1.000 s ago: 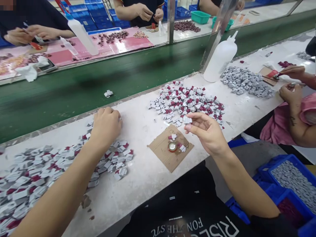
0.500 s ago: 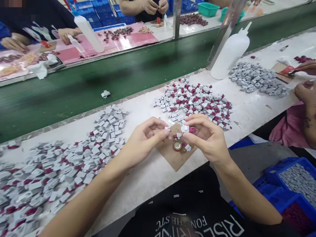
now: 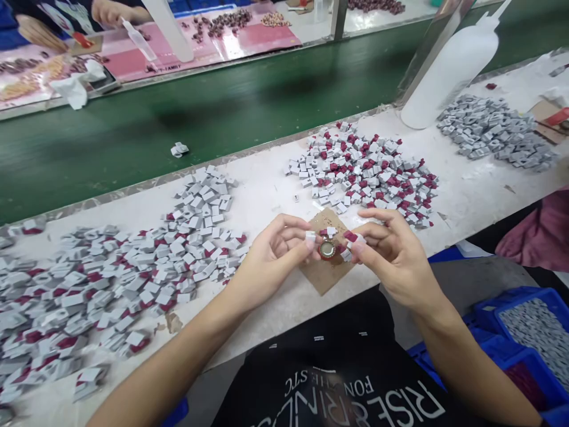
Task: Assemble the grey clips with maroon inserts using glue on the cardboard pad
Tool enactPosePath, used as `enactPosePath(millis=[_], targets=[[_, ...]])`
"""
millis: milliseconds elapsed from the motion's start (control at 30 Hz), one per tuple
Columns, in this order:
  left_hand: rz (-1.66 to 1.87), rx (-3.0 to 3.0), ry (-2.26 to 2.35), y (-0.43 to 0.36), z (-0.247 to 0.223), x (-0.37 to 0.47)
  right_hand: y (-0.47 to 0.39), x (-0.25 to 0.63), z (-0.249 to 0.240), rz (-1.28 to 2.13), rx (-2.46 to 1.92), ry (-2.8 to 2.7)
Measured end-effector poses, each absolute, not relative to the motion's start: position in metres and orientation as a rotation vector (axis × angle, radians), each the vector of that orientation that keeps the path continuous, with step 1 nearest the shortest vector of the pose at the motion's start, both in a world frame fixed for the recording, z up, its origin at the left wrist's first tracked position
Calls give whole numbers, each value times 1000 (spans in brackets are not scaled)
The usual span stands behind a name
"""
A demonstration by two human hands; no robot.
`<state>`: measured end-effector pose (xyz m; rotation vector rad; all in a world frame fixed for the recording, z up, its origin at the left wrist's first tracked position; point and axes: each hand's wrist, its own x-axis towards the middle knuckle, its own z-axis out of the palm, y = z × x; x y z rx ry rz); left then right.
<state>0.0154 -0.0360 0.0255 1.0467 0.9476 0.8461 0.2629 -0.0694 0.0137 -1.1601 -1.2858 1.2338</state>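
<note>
My left hand (image 3: 284,252) pinches a small light-grey plastic piece (image 3: 310,236) between thumb and forefinger. Across from it, my right hand (image 3: 391,255) grips a grey and maroon plastic piece (image 3: 352,237) with thumb and fingers, some fingers raised. Between and below the hands lies a brown cardboard square (image 3: 323,283), partly covered by them. On it rests a bottle cap (image 3: 328,249) with a shiny inside, and a grey and maroon piece (image 3: 329,232) lies just beyond the cap. The fine shape of both held pieces is too small to make out.
Heaps of grey and maroon pieces lie left (image 3: 146,279) and beyond my hands (image 3: 373,169). A white squeeze bottle (image 3: 453,74) stands by a grey pile (image 3: 493,130). A green belt (image 3: 249,107) runs behind. Blue crates (image 3: 502,350) sit low right. Another person's hands (image 3: 111,12) are across the belt.
My view has shifted slightly. The right hand has turned and moved a little away from the left, and its piece now points maroon end toward the left hand.
</note>
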Motion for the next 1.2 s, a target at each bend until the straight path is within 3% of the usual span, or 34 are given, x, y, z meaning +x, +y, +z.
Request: enactPosePath(millis=[333, 800, 1200], targets=[[756, 1109, 857, -44, 30, 30, -79, 245, 18, 1357, -1142, -1225], [839, 1050, 1052, -40, 22, 17, -83, 251, 5, 907, -1288, -1447], [820, 1131, 1098, -33, 17, 8, -88, 252, 3, 919, -1352, -1538]])
